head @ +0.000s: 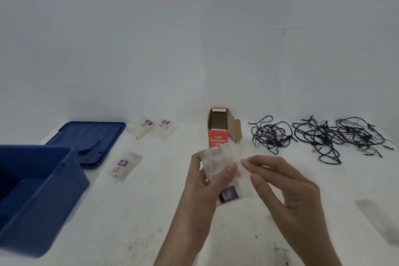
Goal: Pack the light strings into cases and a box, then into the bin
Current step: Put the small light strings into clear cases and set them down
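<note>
My left hand grips a clear plastic case with a purple label, held upright above the table. My right hand pinches the case's right edge with thumb and fingertips. Behind the case stands an open red box marked LED Decorative Lights. Tangled black light strings lie to the right, one bundle near the box and a larger heap further right. Three more clear cases lie on the table: two at the back and one nearer.
An open blue bin stands at the left front, with its blue lid lying flat behind it. The white table runs up to a plain grey wall. A grey smudge marks the table at the right front.
</note>
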Motion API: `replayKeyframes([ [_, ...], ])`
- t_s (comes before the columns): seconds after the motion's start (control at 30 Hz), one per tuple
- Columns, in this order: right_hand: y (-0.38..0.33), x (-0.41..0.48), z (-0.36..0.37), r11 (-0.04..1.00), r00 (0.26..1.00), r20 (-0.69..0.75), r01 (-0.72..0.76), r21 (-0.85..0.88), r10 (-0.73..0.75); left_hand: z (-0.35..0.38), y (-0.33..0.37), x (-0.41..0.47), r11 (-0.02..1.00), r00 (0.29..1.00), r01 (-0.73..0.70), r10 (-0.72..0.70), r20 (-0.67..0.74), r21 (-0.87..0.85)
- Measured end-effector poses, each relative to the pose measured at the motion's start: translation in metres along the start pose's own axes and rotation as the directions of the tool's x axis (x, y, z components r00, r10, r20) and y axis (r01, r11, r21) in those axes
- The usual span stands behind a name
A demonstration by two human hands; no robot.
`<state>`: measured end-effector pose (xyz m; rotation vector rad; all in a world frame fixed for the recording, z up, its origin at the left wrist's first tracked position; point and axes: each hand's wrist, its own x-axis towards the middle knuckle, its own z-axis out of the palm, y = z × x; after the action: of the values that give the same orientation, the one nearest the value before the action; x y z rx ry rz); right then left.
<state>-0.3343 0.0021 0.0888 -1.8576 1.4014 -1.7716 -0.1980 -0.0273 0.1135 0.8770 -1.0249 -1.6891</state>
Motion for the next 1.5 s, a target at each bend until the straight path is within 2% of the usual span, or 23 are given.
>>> replayKeyframes([
  [0.1,-0.005,0.002,0.001,0.969,0.989,0.005,-0.149,0.197,0.151,0.002,0.003,0.000,0.998,1.000,0.008,-0.007,0.011,-0.067],
  [0.17,-0.009,0.004,0.003,0.896,0.969,0.015,-0.234,0.377,0.247,0.002,0.005,-0.001,0.993,1.000,0.011,-0.008,0.026,-0.116],
  [0.27,-0.012,0.003,0.010,0.818,0.957,0.048,-0.269,0.509,0.285,0.001,0.007,-0.002,0.986,0.999,0.008,-0.001,0.042,-0.167],
  [0.43,-0.016,-0.001,0.023,0.906,0.977,-0.023,-0.188,0.378,0.212,-0.001,0.007,0.000,0.978,0.999,-0.020,0.025,0.020,-0.208],
  [0.53,-0.018,-0.002,0.031,0.991,0.999,-0.051,-0.014,0.132,0.021,-0.003,0.009,0.002,0.966,0.998,-0.055,0.049,-0.028,-0.252],
  [0.6,-0.017,-0.004,0.036,0.999,0.999,-0.025,0.035,0.034,-0.034,-0.006,0.010,0.004,0.962,0.996,-0.071,0.056,-0.065,-0.262],
  [0.7,-0.016,-0.004,0.044,0.999,0.999,0.012,0.044,-0.016,-0.044,-0.013,0.010,0.005,0.964,0.994,-0.059,0.033,-0.103,-0.258],
  [0.77,-0.015,-0.004,0.050,0.999,0.999,0.030,0.026,-0.025,-0.025,-0.018,0.010,0.006,0.970,0.993,-0.042,0.014,-0.119,-0.239],
  [0.87,-0.015,-0.005,0.059,0.997,0.993,0.083,-0.079,-0.016,0.081,-0.031,0.009,0.008,0.969,0.994,-0.006,-0.021,-0.108,-0.249],
  [1.0,-0.013,-0.005,0.075,0.957,0.925,0.244,-0.282,-0.072,0.291,-0.051,0.014,0.007,0.936,0.992,0.123,-0.122,0.023,-0.329],
  [1.07,-0.011,-0.001,0.084,0.953,0.914,0.271,-0.296,-0.070,0.303,-0.062,0.014,0.008,0.925,0.988,0.148,-0.121,0.095,-0.351],
  [1.17,-0.010,0.012,0.089,0.971,0.922,0.307,-0.236,-0.035,0.235,-0.092,0.012,0.014,0.972,0.997,0.050,-0.036,0.068,-0.229],
  [1.23,-0.010,0.024,0.089,0.965,0.891,0.389,-0.262,0.016,0.236,-0.117,0.020,0.019,0.997,0.996,-0.061,0.057,0.065,0.054],
  [1.3,-0.011,0.037,0.091,0.946,0.823,0.517,-0.317,0.071,0.237,-0.138,0.033,0.024,0.900,0.976,-0.187,0.124,0.180,0.394],
  [1.33,-0.011,0.044,0.094,0.941,0.794,0.565,-0.327,0.085,0.225,-0.148,0.041,0.026,0.844,0.968,-0.220,0.126,0.219,0.489],
  [1.4,-0.012,0.055,0.105,0.936,0.776,0.602,-0.327,0.128,0.189,-0.162,0.056,0.032,0.807,0.971,-0.212,0.110,0.212,0.552],
  [1.5,-0.012,0.067,0.129,0.886,0.803,0.569,-0.381,0.264,0.176,-0.180,0.072,0.040,0.794,0.978,-0.205,0.137,0.160,0.572],
])
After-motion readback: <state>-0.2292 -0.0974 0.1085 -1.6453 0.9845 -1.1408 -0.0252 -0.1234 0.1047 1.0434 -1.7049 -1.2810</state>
